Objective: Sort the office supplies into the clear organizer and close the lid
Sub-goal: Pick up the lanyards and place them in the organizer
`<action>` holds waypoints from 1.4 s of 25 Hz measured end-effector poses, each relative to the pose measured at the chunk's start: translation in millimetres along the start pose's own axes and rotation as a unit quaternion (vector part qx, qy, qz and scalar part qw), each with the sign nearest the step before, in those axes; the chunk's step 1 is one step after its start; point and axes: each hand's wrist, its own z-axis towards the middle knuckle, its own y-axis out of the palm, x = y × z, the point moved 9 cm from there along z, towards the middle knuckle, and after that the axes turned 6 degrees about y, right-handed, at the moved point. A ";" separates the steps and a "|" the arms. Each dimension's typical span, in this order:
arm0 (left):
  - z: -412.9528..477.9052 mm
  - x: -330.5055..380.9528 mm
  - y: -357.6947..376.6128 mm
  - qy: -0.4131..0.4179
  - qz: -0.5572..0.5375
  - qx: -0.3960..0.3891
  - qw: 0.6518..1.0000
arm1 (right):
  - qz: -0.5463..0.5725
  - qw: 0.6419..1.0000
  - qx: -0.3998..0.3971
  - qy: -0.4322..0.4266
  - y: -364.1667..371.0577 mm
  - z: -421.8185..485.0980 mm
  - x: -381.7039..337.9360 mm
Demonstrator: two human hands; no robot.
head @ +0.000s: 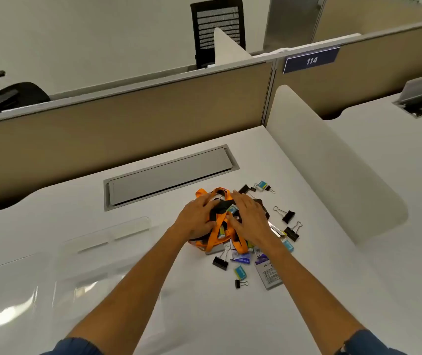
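Observation:
A tangle of orange and black lanyards [216,233] lies on the white desk [204,303], right of centre. My left hand [195,217] and my right hand [249,217] both rest on top of this pile, fingers spread and curled into the straps. Around it lie several black binder clips [288,216], small blue erasers [240,272] and a grey badge card [268,275]. The clear organizer [89,254] sits at the left of the desk, its lid open; it is nearly invisible against the white surface.
A grey cable flap [168,175] is set into the desk behind the pile. A white curved divider [332,160] stands at the right, and beige partition walls [102,129] run along the back. Black office chairs [217,29] stand beyond the partitions.

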 end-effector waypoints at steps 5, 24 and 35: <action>9.8 -4.1 23.1 -0.017 0.005 -0.075 0.997 | 0.017 0.999 0.002 0.028 7.3 -5.9 11.8; -2.4 0.5 -28.0 -0.013 -0.094 0.087 0.992 | 0.112 0.989 0.063 0.069 -27.4 -16.8 31.6; -24.8 40.1 -114.6 0.099 -0.114 0.238 0.959 | 0.176 0.979 0.058 0.083 -58.9 -18.7 26.1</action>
